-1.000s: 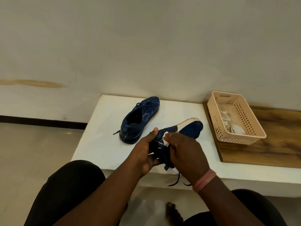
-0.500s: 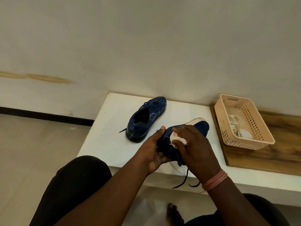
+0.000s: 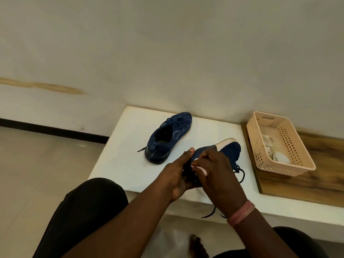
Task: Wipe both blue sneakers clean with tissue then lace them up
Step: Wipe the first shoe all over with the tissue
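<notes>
One blue sneaker [image 3: 168, 137] lies on the white bench [image 3: 121, 155], toe toward the wall, its lace end trailing left. The second blue sneaker [image 3: 229, 148], tipped on its side with its white sole up, is held over the bench's front edge. My left hand [image 3: 178, 175] grips its heel end, thumb up along the side. My right hand [image 3: 217, 174] pinches a small white tissue [image 3: 202, 169] against the sneaker near the heel. Dark laces [image 3: 212, 214] hang below my right wrist.
A peach perforated basket [image 3: 297, 159] with crumpled tissues sits on a wooden board [image 3: 316, 183] at the right of the bench. The wall rises right behind the bench. My knees and a bare foot are below, above a tiled floor at left.
My right hand with the tissue has slid back along the held sneaker toward its heel. The view has shifted a little; the other sneaker has stayed put.
</notes>
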